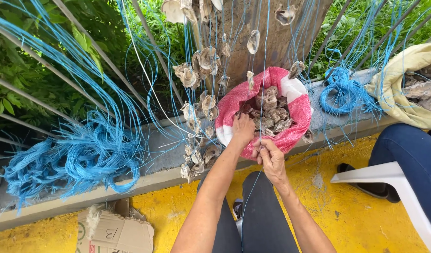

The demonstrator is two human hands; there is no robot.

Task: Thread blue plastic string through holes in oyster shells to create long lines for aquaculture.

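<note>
A red and white mesh sack (297, 110) full of grey oyster shells (271, 115) stands open on a concrete ledge in front of my knees. My left hand (243, 129) reaches into the sack's mouth and touches the shells. At the sack's near rim my right hand (270, 157) is closed on a thin blue string (263, 84) that hangs down from above. Whether it also holds a shell I cannot tell. Several shells threaded on blue strings (201, 65) dangle just left of the sack.
A tree trunk (267, 28) rises behind the sack. Bundles of blue string (79, 159) lie on the ledge at left, another coil (344, 93) at right. A yellowish sack of shells (412, 84), a person's leg in jeans (407, 150), a white chair (393, 180), cardboard (114, 232).
</note>
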